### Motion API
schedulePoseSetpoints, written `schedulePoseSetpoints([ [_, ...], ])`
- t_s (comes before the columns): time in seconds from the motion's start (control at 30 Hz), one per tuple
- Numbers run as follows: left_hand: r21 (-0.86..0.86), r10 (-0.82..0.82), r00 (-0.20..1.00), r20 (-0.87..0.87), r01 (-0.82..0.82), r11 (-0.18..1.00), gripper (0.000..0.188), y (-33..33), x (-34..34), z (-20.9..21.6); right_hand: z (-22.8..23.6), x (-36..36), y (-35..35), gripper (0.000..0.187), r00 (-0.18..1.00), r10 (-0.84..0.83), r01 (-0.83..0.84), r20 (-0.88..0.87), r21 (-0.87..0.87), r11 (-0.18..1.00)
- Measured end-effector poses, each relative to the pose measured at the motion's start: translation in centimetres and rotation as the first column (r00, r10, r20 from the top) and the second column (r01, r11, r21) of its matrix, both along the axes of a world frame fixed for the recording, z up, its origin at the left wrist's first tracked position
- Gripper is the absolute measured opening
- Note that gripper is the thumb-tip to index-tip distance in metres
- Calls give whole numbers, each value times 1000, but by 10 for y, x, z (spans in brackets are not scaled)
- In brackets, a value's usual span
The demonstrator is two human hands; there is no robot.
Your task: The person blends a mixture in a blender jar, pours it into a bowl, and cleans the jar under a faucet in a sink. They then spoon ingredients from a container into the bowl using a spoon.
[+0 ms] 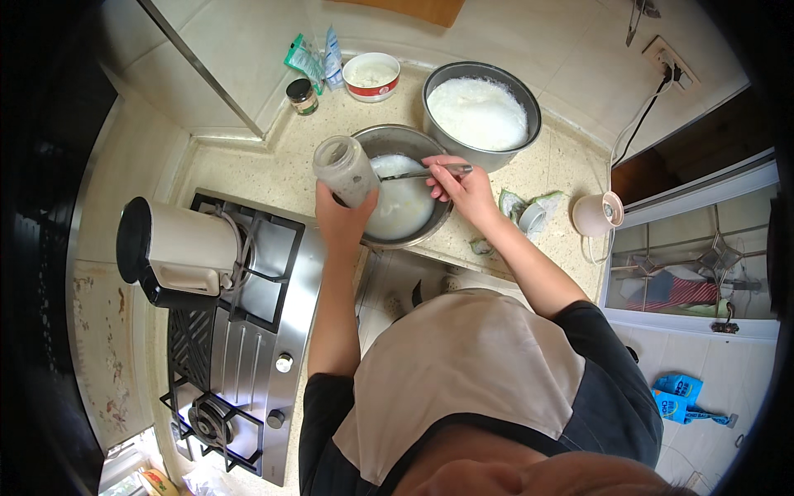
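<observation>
My left hand is wrapped round a clear jar, cloudy inside, held tilted over the left rim of a metal bowl. Milky white liquid fills part of that bowl. In my right hand is a metal spoon, its handle sticking out past my fingers and its far end over the bowl beside the jar. Whether the spoon's tip touches the liquid or the jar I cannot tell.
Behind stands a grey pot of white, fluffy stuff, beside a red-and-white bowl, a dark-lidded jar and packets. A kettle sits on the gas stove at left. Rightward lie torn wrappers and a pink appliance.
</observation>
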State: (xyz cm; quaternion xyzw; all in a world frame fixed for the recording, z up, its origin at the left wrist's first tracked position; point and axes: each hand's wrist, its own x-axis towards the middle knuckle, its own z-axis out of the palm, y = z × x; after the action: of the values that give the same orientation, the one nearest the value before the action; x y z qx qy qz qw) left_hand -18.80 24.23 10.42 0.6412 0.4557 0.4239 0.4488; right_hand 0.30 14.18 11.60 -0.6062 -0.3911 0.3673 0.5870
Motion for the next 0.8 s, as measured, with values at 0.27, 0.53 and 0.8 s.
schedulePoseSetpoints([
  [0.27,120,94,988,-126,-79,990,66,26,-2,-15,17,15,-49,24,689,120,-220,715,49,974],
  [0.53,165,80,997,14,-81,983,68,17,0,9,16,19,-67,26,618,86,-229,781,75,970],
  [0.8,231,64,998,24,-67,971,67,2,9,34,33,14,-90,22,570,168,-261,804,-16,965],
])
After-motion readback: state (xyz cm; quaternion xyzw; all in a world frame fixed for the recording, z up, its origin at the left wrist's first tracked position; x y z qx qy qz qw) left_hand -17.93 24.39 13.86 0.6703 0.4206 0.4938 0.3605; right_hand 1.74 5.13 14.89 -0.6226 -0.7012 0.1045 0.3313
